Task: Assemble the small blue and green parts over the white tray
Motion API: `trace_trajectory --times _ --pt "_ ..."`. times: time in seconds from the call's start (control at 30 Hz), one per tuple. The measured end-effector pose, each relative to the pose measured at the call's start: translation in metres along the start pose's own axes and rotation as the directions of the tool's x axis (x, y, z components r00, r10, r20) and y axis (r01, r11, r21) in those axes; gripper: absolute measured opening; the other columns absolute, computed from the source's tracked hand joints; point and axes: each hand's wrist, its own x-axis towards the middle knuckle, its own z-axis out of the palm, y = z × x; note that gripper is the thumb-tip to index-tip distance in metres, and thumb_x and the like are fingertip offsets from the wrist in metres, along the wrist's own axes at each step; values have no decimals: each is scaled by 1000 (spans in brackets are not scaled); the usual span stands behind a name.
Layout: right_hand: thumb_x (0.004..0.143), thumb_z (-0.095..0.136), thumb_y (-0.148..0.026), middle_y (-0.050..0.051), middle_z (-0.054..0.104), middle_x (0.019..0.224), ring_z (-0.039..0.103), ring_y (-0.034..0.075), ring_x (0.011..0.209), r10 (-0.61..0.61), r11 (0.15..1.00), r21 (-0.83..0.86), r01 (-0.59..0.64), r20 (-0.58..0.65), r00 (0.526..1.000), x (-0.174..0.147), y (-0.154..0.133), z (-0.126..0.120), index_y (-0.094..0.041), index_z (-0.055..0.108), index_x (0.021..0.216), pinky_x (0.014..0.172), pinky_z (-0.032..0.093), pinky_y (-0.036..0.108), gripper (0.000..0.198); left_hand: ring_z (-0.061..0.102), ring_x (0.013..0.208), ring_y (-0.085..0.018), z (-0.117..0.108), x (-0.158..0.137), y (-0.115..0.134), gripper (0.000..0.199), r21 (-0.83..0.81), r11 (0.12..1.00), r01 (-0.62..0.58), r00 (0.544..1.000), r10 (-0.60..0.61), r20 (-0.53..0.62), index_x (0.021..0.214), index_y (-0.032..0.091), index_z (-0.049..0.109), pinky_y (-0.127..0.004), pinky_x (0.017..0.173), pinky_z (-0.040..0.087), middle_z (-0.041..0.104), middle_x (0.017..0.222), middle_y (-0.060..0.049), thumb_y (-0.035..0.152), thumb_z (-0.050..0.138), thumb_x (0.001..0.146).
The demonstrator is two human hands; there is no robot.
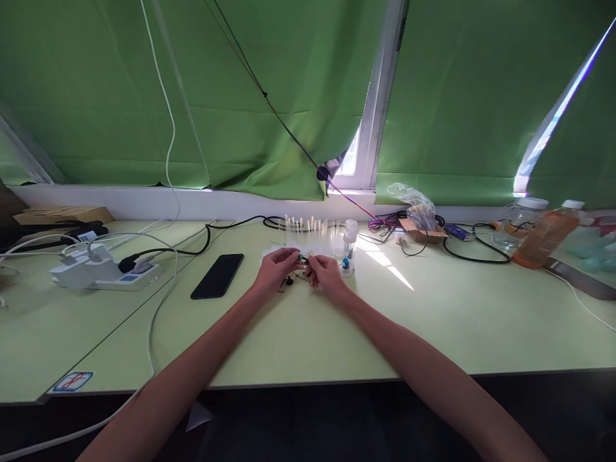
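Observation:
My left hand [278,268] and my right hand [327,273] meet above the middle of the table, fingers pinched close together. Between their fingertips is a small green and dark part [303,258], too small to name. The left fingers grip its left side and the right fingers its right side. Just below the hands, a small black round piece [289,281] lies on the table among other tiny bits. Right of my right hand stands a clear vial [348,253] with a white cap and something blue inside. Behind the hands is a row of clear upright tubes [312,231].
A black phone [217,276] lies left of my hands. Farther left is a white power strip [108,277] with plugs and cables. A small cardboard box [423,235] with a plastic bag, an orange bottle [547,236] and a clear jar [517,224] stand at right.

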Motion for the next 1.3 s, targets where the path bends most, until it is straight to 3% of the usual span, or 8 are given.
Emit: trace_trajectory --times 0.3,0.67,0.97,1.3 --pt "73 65 -64 -1 58 57 50 8 37 103 992 72 -104 15 995 1 1 -1 -16 58 68 35 35 22 49 67 72 -17 -2 1 -5 40 75 996 -53 998 50 35 87 14 69 -37 83 53 68 79 -4 39 85 60" --pt "70 66 -68 -2 57 53 49 8 37 116 988 104 -119 26 993 -1 0 -1 -15 61 68 36 35 22 53 62 66 -16 1 -1 -3 43 170 981 -89 996 91 -6 86 17 68 -33 72 52 64 72 -1 43 86 56" --pt "61 79 -56 1 62 60 52 8 45 140 960 244 -136 2 990 0 -4 1 -15 62 66 44 39 22 45 62 66 -16 -1 2 -7 44 167 978 -123 992 125 -4 87 16 69 -32 70 51 64 70 -2 45 84 58" --pt "56 85 -46 1 66 64 57 8 54 124 914 380 -139 65 990 -4 -9 1 -14 65 73 53 45 23 41 59 63 -14 -2 3 -8 40 168 976 -140 990 144 -10 87 16 70 -30 67 49 64 71 -2 43 83 61"
